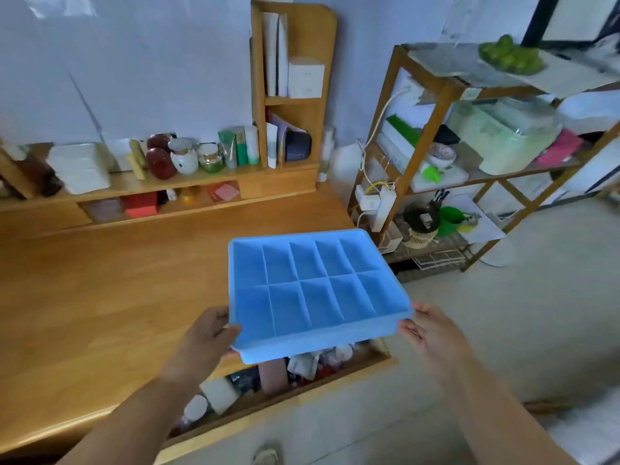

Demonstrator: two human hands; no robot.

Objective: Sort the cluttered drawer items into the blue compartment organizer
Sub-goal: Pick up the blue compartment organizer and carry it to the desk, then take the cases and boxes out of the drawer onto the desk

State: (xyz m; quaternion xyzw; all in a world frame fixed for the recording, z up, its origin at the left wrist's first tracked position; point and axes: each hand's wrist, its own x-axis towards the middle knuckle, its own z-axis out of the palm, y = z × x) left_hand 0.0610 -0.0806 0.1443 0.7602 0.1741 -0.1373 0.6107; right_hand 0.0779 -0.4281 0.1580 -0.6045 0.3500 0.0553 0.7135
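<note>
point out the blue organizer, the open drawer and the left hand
blue organizer (pixel 315 325): head view, on its near rim
open drawer (pixel 302 394): head view, on its wooden front edge
left hand (pixel 209 333): head view, on the back of the hand

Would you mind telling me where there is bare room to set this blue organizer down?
The wooden desktop is bare from the organizer leftward, back to the low shelf. The open drawer beneath is crowded, as is that shelf.
</note>
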